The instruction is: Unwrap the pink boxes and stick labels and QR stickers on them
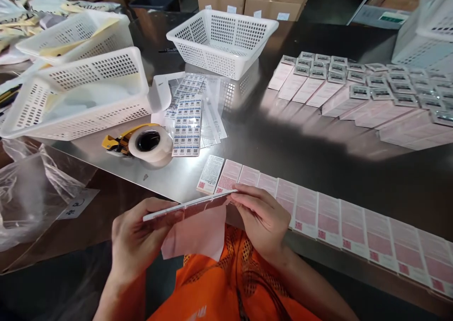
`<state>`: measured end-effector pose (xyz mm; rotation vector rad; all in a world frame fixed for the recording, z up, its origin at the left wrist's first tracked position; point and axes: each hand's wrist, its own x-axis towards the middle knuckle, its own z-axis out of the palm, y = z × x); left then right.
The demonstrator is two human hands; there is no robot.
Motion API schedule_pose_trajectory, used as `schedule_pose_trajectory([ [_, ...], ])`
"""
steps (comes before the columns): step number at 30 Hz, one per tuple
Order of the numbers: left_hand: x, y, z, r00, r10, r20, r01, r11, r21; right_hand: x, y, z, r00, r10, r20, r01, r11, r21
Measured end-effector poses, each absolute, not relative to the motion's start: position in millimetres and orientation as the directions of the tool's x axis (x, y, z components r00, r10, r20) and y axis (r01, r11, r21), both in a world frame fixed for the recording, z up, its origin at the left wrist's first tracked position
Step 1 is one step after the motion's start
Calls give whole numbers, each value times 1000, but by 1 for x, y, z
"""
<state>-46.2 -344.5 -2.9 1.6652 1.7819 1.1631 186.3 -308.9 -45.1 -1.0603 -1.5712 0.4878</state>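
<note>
Between my two hands is a thin stack of sheets [203, 206], tilted nearly edge-on, white along the upper edge and reddish on the side toward me. A pale pink sheet [194, 236] hangs below it; I cannot tell whether they are joined. My left hand [141, 231] grips the left end, thumb underneath. At the right end, the fingers of my right hand [260, 212] pinch the edge. Just beyond my hands, a row of flat pink-and-white boxes [306, 210] runs along the table's front edge. Its leftmost box [210, 173] shows a printed white face.
QR-code label sheets [187, 122] lie beside a tape dispenser [150, 144] on the metal table [247, 141]. White baskets stand at left [81, 118] and at the back [226, 66]. Several upright boxes [318, 87] are grouped at right. A plastic bag [31, 193] hangs at left.
</note>
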Motion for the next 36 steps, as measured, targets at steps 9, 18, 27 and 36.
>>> schedule_pose_trajectory([
  [9,-44,-341,9,48,939,340,660,-285,695,189,-299,-29,-212,771,601,435,625,-648],
  [18,-48,-339,12,145,942,304,656,-321,683,189,-298,-25,-254,794,552,320,608,-726],
  [27,-46,-338,10,120,950,289,653,-295,698,189,-296,-22,-252,767,590,291,642,-709],
  [36,-46,-337,8,98,958,271,641,-269,719,188,-297,-30,-178,634,752,433,737,-519],
])
